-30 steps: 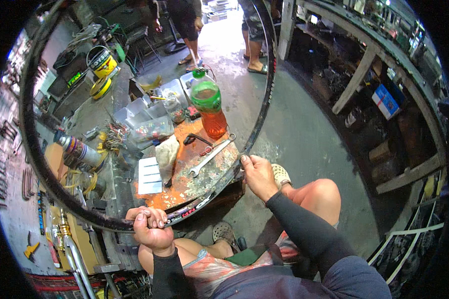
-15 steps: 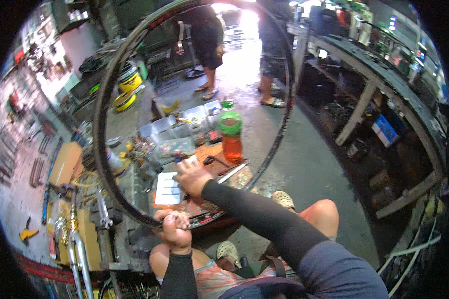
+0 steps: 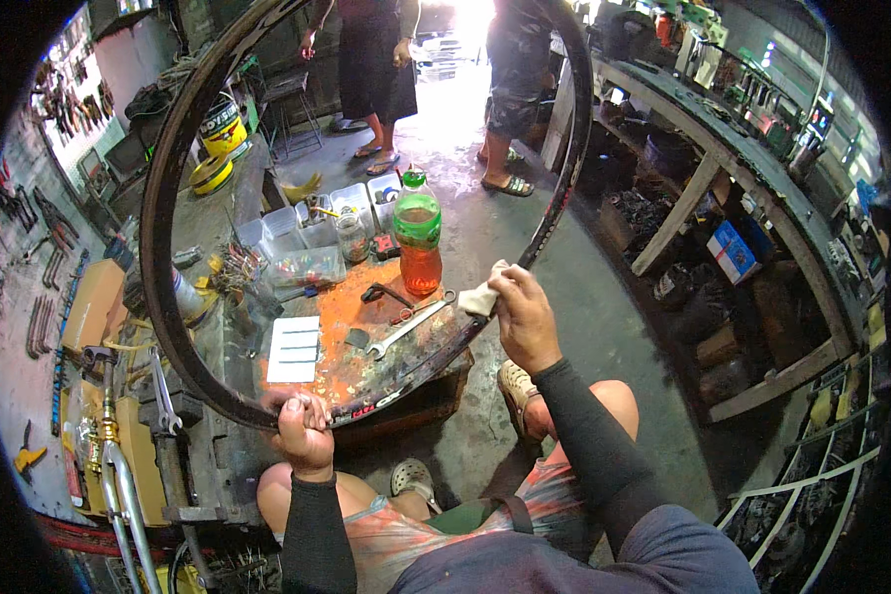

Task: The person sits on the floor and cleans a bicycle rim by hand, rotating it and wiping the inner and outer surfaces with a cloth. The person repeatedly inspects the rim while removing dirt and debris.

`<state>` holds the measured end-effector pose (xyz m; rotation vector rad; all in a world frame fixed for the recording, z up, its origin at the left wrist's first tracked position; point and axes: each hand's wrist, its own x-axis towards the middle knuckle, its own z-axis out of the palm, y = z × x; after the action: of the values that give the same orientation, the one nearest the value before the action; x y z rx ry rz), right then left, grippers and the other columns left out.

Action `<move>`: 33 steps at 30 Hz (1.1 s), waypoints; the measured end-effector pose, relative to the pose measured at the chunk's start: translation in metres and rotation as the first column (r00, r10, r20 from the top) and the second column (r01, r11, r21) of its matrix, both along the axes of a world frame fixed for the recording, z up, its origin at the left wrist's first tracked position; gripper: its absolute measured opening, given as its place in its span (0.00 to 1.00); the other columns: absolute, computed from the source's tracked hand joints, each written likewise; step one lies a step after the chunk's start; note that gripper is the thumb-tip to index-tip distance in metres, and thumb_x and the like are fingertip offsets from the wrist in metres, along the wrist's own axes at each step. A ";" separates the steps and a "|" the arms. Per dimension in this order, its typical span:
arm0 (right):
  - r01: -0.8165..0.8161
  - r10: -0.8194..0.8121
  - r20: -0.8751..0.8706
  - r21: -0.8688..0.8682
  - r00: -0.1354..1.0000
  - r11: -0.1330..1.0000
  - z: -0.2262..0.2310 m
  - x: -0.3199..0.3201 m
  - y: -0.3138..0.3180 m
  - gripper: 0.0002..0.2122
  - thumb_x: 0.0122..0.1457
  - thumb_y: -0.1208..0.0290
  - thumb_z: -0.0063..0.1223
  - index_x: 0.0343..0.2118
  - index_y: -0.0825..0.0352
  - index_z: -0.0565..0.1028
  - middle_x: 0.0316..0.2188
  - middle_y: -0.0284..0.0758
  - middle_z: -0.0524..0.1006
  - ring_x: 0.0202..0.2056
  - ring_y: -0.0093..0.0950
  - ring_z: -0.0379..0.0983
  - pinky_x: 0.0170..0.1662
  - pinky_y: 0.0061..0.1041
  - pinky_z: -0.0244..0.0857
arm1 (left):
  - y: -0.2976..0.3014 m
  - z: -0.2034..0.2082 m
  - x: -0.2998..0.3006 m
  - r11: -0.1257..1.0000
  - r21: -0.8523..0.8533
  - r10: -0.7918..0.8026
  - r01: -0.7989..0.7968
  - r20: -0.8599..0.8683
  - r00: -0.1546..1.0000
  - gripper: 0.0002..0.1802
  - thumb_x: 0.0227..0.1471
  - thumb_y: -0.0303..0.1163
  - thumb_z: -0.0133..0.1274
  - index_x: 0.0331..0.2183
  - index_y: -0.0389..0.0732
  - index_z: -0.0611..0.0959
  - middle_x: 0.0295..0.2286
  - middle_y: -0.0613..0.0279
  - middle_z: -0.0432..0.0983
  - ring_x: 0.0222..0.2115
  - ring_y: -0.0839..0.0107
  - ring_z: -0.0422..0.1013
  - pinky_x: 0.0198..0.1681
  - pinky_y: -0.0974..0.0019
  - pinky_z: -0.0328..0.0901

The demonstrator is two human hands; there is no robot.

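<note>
Workshop, bike repair by the look: wheel rim (image 3: 158, 247) up front, silver fork (image 3: 115, 480) lower L, L-shaped keys (image 3: 40, 327) & pliers (image 3: 29, 456) on L wall, wrench (image 3: 406, 332) on paint-worn table (image 3: 342, 312), plastic boxes (image 3: 307, 267) w/ small parts, long workbench (image 3: 708, 114) on R w/ clutter underneath.

Orange tabletop (image 3: 341, 315) (paint patchy), wrench (image 3: 412, 324), bottle (image 3: 419, 238)

A rim (image 3: 391, 398) bars the bench's (image 3: 339, 307) near edge, a bottle (image 3: 419, 238) its far right. Between paper (image 3: 293, 349) and wrench (image 3: 411, 326) there's room.
</note>
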<state>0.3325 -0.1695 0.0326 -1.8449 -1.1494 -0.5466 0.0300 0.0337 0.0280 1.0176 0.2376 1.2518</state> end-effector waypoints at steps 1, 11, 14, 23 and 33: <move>-0.014 0.020 0.075 -0.079 0.997 0.997 -0.016 0.007 0.001 0.19 0.57 0.84 0.59 0.52 0.68 0.80 0.57 0.47 0.79 0.58 0.53 0.77 0.64 0.49 0.71 | 0.002 0.003 -0.002 0.999 0.033 0.003 -0.003 -0.021 1.000 0.07 0.63 0.32 0.54 0.33 0.41 0.76 0.17 0.69 0.60 0.14 0.75 0.58 0.20 0.67 0.61; -0.453 0.450 -0.066 -0.224 0.891 0.863 -0.087 -0.110 0.037 0.20 0.60 0.78 0.56 0.56 0.66 0.81 0.60 0.44 0.82 0.66 0.44 0.76 0.74 0.44 0.64 | 0.012 0.012 -0.010 0.998 0.063 0.000 0.002 -0.034 0.999 0.09 0.62 0.33 0.54 0.31 0.40 0.75 0.17 0.67 0.63 0.15 0.75 0.60 0.21 0.66 0.63; -0.168 0.254 0.206 -0.360 0.945 0.918 -0.104 -0.005 0.001 0.18 0.62 0.74 0.56 0.55 0.63 0.82 0.61 0.43 0.82 0.68 0.41 0.75 0.77 0.51 0.57 | 0.015 0.011 -0.006 0.997 0.066 -0.039 0.042 -0.042 0.998 0.09 0.62 0.33 0.54 0.31 0.40 0.75 0.17 0.67 0.63 0.15 0.75 0.60 0.21 0.67 0.63; -0.182 0.140 -0.162 -0.282 0.977 0.942 -0.105 -0.062 0.021 0.18 0.64 0.77 0.56 0.57 0.67 0.81 0.58 0.54 0.80 0.61 0.54 0.77 0.68 0.54 0.69 | 0.009 0.014 0.006 0.995 0.095 -0.006 0.010 -0.039 0.999 0.09 0.60 0.33 0.54 0.32 0.40 0.75 0.19 0.65 0.64 0.15 0.76 0.58 0.20 0.67 0.62; 0.026 0.128 0.341 -0.413 0.931 0.911 -0.055 0.041 -0.019 0.12 0.64 0.73 0.56 0.48 0.60 0.84 0.64 0.36 0.81 0.73 0.35 0.69 0.80 0.48 0.50 | 0.019 0.008 -0.012 0.997 0.069 -0.036 0.038 -0.027 0.999 0.09 0.60 0.33 0.56 0.31 0.39 0.76 0.20 0.65 0.65 0.15 0.75 0.59 0.21 0.67 0.62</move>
<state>0.3739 -0.1882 -0.0224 -2.1163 -1.6611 -0.6726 0.0185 0.0529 0.0355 1.0939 0.1950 1.2210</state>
